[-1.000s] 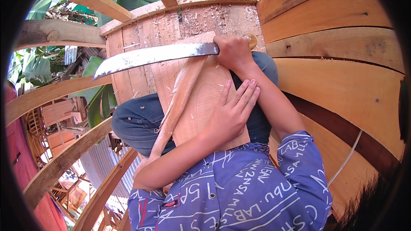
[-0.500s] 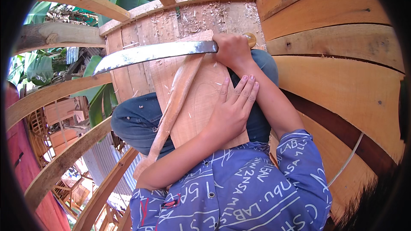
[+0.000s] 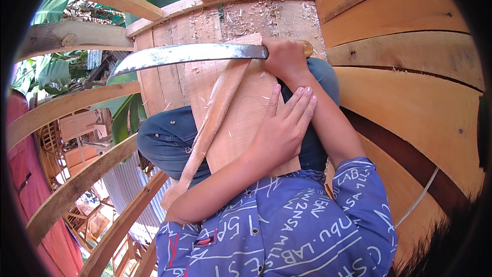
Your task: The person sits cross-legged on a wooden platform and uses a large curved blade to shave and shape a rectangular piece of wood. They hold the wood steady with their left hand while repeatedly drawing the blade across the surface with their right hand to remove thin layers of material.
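The machete point(image 3: 189, 54) could skid toward your left knee point(image 3: 164, 136) if the carved stick point(image 3: 223, 100) slanting over the lap board point(image 3: 246, 128) rolls: your left hand point(image 3: 284, 128) is flattened, grasping nothing, while your right hand point(image 3: 287, 61) clasps the handle point(image 3: 308, 47). Slats point(image 3: 77, 101) stand left, shaving-strewn planks point(image 3: 202, 25) ahead, a plank wall point(image 3: 400, 56) right.

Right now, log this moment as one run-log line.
right hand: grips machete | left hand: open over board | machete: crosses far end of wooden stick

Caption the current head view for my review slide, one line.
Right hand gripping a long curved blade at the end of a wooden stick, left hand open over a flat board.
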A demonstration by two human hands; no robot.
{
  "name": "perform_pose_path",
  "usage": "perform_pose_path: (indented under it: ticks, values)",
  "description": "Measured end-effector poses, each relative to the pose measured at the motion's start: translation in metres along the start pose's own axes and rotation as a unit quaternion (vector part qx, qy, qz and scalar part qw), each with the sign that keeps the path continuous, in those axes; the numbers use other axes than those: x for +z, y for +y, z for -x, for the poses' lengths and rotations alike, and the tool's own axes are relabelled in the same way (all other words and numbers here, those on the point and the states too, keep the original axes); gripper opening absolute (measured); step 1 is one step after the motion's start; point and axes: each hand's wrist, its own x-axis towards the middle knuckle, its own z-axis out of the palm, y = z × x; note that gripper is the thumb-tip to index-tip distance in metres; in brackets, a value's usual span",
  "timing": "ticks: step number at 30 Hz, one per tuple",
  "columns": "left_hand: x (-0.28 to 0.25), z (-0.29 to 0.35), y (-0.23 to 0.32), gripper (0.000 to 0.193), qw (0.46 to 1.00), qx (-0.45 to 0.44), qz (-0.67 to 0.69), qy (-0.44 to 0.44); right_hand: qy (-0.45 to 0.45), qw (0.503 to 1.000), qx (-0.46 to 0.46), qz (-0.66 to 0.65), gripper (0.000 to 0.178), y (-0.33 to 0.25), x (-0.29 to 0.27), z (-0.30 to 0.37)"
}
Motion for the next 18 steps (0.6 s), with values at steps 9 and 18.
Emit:
perform_pose_path:
  ticks: [9, 18]
  values:
    - [-0.080, 0.113, -0.028, 0.064, 0.960, -0.247, 0.091, 0.100, 0.000, 1.000, 0.023, 0.006, 0.008, 0.003, 0.000, 0.004]
    - [-0.073, 0.266, -0.019, 0.063, 0.852, -0.521, -0.050, -0.011, -0.022, 0.999, 0.037, 0.025, 0.011, -0.008, -0.008, -0.002]
